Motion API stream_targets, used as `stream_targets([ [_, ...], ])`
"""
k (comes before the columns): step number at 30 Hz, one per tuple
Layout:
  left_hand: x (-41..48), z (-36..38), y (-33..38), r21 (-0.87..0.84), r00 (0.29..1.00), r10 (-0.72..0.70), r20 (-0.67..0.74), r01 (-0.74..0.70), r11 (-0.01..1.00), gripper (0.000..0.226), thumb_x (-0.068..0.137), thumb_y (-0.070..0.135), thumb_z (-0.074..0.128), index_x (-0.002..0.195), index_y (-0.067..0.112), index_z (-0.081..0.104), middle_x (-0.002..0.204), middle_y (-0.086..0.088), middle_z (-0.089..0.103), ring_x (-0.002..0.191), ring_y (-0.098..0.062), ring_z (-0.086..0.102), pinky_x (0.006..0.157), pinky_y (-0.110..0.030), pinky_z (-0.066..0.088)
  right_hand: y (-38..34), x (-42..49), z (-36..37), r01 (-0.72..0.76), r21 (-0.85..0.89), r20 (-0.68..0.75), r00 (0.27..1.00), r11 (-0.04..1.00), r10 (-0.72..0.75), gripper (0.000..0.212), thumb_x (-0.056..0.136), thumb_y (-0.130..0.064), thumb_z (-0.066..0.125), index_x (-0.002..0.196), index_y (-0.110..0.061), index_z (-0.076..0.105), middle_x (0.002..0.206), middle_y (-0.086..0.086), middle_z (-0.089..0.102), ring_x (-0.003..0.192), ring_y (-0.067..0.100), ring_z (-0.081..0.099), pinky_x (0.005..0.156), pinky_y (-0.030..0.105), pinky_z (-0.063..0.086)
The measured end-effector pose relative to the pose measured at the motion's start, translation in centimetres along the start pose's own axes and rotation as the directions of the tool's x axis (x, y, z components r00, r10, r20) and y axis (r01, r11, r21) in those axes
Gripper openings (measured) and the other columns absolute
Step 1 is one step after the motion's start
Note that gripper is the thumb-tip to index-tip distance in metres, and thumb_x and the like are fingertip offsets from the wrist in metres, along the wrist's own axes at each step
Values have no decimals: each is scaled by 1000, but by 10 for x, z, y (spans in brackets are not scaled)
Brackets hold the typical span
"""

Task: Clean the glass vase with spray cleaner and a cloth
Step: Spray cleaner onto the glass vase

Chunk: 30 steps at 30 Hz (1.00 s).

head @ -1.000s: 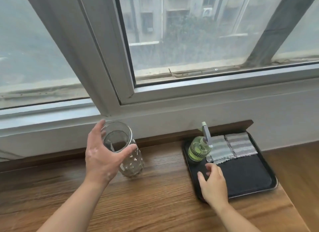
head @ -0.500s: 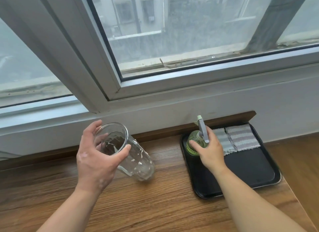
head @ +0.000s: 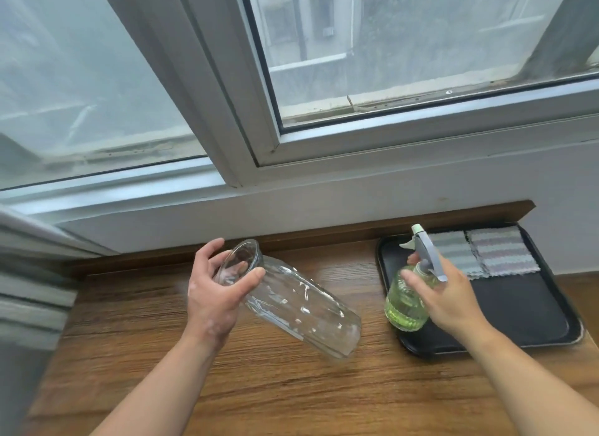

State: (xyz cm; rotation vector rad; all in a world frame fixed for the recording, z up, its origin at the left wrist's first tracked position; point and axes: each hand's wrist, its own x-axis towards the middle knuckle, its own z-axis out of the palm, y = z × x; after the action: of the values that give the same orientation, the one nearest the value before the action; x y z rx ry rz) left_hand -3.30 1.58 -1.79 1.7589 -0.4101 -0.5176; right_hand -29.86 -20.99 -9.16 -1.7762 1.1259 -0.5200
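Observation:
My left hand (head: pixel 215 294) grips the clear glass vase (head: pixel 299 306) by its rim and holds it tilted, mouth to the upper left, base down to the right above the wooden top. My right hand (head: pixel 445 297) is curled round the neck of the green spray bottle (head: pixel 405 301), which has a grey trigger head with its nozzle pointing left. The bottle hangs over the left edge of the black tray (head: pixel 531 309). Two striped cloths (head: pixel 486 252) lie flat at the tray's back.
The wooden top (head: pixel 259 387) runs along a white wall under a large window (head: pixel 389 62). A wooden lip (head: pixel 324 233) borders the back. A grey curtain (head: pixel 29 306) hangs at the far left. The tray sits at the right end.
My left hand has tipped the vase from upright to a steep tilt. My right hand moved from the tray's front to the spray bottle, gripped it and lifted it off the tray.

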Motion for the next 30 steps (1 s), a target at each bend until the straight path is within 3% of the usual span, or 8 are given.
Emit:
stream_targets([
  [7, -1, -34, -25, -62, 996, -79, 38, 81, 995, 94, 50, 41, 94, 135, 34, 55, 134, -6, 62, 113, -21, 71, 95, -43, 60, -30, -78, 12, -9, 113, 155, 988, 994, -9, 24, 80, -2, 77, 84, -24, 71, 74, 13, 65, 76, 30, 63, 74, 40, 52],
  [10, -2, -47, -33, -73, 991, -109, 84, 115, 991, 91, 52, 40, 92, 134, 34, 55, 135, -4, 60, 114, -21, 70, 101, -48, 56, -50, -98, 25, -17, 139, 257, 966, 990, -20, 52, 75, 11, 66, 98, -35, 64, 84, 0, 69, 75, 35, 58, 68, 38, 50],
  [13, -1, -58, -37, -80, 986, -124, 107, 133, 988, 88, 51, 40, 91, 131, 35, 56, 134, -3, 60, 115, -17, 68, 98, -39, 57, -65, -111, 37, -8, 106, 456, 889, 994, -41, 77, 74, 9, 61, 127, -46, 58, 101, -2, 70, 76, 31, 54, 71, 31, 47],
  [15, -1, -64, -38, -60, 984, -116, 136, 125, 990, 88, 51, 40, 90, 131, 35, 55, 133, -2, 61, 117, -16, 66, 88, -28, 58, -72, -116, 44, 38, 25, 552, 832, 999, -46, 67, 77, -3, 63, 130, -43, 59, 95, 10, 65, 76, 31, 51, 71, 35, 48],
  [17, 1, -71, -40, -25, 980, -107, 170, 112, 993, 90, 52, 40, 90, 135, 34, 54, 134, -1, 61, 120, -16, 64, 82, -23, 58, -82, -118, 51, 121, -17, 607, 790, 993, -86, 51, 81, -17, 69, 125, -40, 59, 83, 4, 60, 78, 27, 54, 73, 38, 49],
  [20, 1, -80, -43, 28, 969, -91, 231, 87, 996, 92, 54, 40, 90, 138, 35, 52, 137, 1, 60, 126, -14, 61, 94, -32, 56, -101, -120, 64, 257, -43, 643, 747, 965, -170, 31, 87, -33, 71, 114, -38, 59, 71, -13, 49, 67, 8, 45, 66, 24, 40],
  [23, 1, -88, -45, 94, 960, -78, 269, 55, 994, 88, 56, 41, 90, 136, 38, 53, 138, 2, 59, 126, -15, 61, 107, -43, 51, -115, -121, 75, 363, -101, 625, 748, 926, -226, 25, 88, -46, 69, 105, -32, 56, 79, -14, 53, 71, 9, 48, 66, 20, 39],
  [30, -1, -93, -43, 180, 953, -42, 300, -13, 984, 84, 58, 43, 87, 134, 45, 52, 138, 5, 57, 124, -12, 61, 106, -49, 52, -128, -123, 90, 375, -144, 549, 800, 916, -241, 14, 84, -29, 63, 86, -23, 50, 67, -9, 51, 64, 13, 45, 60, 32, 39],
])
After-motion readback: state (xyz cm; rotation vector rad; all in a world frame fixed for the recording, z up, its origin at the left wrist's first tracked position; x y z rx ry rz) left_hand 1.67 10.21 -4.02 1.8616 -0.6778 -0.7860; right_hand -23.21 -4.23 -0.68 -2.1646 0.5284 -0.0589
